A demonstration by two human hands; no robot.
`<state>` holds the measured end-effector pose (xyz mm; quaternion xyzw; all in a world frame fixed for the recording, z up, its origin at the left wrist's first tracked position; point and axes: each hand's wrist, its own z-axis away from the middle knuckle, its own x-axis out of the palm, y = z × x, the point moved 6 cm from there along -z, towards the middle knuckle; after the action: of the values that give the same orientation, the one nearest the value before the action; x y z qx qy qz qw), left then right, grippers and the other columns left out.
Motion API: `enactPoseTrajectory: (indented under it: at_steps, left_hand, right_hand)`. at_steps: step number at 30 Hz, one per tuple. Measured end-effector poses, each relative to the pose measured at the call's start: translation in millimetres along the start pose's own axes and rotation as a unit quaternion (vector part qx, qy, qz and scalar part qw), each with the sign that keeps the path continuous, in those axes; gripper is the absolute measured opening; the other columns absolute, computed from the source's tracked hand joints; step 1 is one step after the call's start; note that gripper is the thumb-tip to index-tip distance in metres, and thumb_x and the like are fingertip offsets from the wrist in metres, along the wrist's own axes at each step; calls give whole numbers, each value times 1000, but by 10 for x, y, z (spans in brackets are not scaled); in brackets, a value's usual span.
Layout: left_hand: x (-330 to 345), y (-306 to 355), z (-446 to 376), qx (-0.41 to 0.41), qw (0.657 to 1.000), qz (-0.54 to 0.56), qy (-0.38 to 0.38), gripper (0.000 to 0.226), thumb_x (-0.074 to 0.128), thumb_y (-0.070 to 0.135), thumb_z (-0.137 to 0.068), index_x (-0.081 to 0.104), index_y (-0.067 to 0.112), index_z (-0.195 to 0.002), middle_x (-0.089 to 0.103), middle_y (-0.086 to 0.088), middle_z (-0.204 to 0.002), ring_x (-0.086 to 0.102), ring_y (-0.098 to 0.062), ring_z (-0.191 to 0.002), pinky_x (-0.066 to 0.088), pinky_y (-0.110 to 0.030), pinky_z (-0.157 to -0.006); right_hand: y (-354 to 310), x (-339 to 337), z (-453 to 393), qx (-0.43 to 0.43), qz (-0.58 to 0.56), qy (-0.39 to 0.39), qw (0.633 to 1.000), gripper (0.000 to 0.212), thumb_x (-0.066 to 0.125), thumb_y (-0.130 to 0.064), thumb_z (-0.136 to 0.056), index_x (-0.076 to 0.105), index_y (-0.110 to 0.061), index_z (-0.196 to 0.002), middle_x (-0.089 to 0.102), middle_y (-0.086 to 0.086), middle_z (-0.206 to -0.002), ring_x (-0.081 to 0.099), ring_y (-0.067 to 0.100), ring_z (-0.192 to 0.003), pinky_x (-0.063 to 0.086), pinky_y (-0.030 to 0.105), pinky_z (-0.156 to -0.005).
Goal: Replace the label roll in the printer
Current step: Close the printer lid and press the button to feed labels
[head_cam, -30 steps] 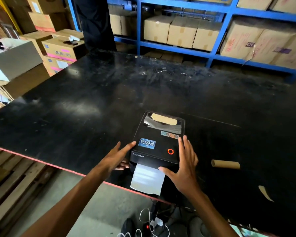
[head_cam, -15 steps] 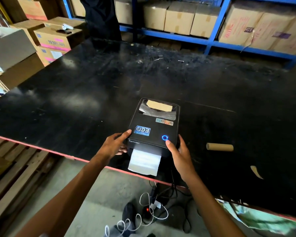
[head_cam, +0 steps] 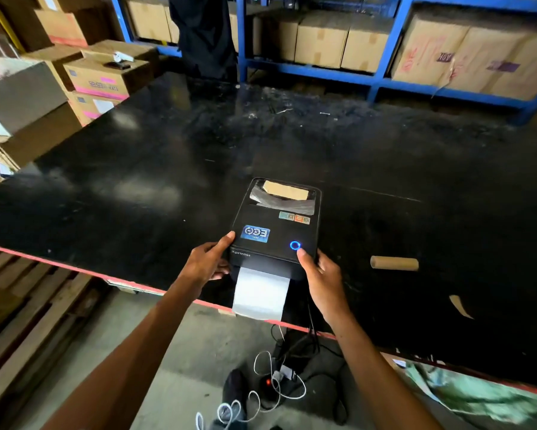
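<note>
Fingers of the left hand point(head_cam: 209, 264) clamp the printer point(head_cam: 276, 226) at its front left corner to brace it near the table point(head_cam: 137, 169) edge; the right hand point(head_cam: 321, 273) grips the opposite corner, thumb beside the lit button point(head_cam: 295, 245). Label paper point(head_cam: 261, 294) hangs between both palms.

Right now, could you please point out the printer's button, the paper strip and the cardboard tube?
button point(head_cam: 295, 245): head view, ring's rim.
paper strip point(head_cam: 261, 294): head view, its middle.
cardboard tube point(head_cam: 394, 263): head view, mid-length.
</note>
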<state>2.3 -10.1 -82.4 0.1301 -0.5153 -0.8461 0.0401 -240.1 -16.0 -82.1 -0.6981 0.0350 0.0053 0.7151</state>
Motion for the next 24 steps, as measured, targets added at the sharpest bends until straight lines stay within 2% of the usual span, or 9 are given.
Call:
enactPoseTrajectory:
  at_steps: [6, 10, 14, 18, 24]
  left_hand:
    - [3, -16, 3, 0, 1000, 2, 9, 49, 59, 61, -77, 63, 13, -90, 70, -18, -89, 68, -30, -85, 56, -43, -84]
    - [3, -22, 10, 2, 1000, 4, 10, 47, 58, 62, -77, 62, 15, -84, 70, -16, -90, 68, -32, -90, 56, -41, -81]
    - [-2, -30, 3, 2, 1000, 7, 7, 47, 58, 63, -77, 61, 16, -83, 70, -16, -92, 68, -32, -92, 56, -40, -81]
    - [-7, -48, -13, 0, 1000, 4, 4, 52, 58, 66, -74, 62, 15, -87, 71, -16, -95, 69, -30, -89, 56, -42, -83]
    - [-9, -53, -29, 0, 1000, 4, 1, 58, 58, 68, -73, 64, 13, -92, 71, -17, -97, 69, -30, -89, 56, -41, -81]
  right_hand:
    - [-3, -28, 36, -18, 61, 28, 998, 35, 58, -37, -89, 64, -18, -118, 71, -9, -109, 62, -5, -101, 47, 11, -86]
    - [6, -34, 34, -13, 66, 29, 997, 36, 58, -39, -88, 65, -19, -117, 72, -7, -105, 64, 1, -98, 48, 12, -83]
    - [29, -30, 26, -9, 62, 31, 998, 37, 58, -42, -87, 65, -21, -115, 71, -13, -103, 63, -2, -99, 48, 21, -89]
    - [73, -33, 20, 0, 62, 33, 998, 43, 58, -50, -83, 66, -22, -115, 72, -11, -105, 64, 2, -100, 51, 28, -91]
    - [47, -29, 25, -2, 60, 39, 997, 37, 59, -45, -85, 67, -22, -113, 71, -12, -103, 64, -1, -98, 50, 23, -89]
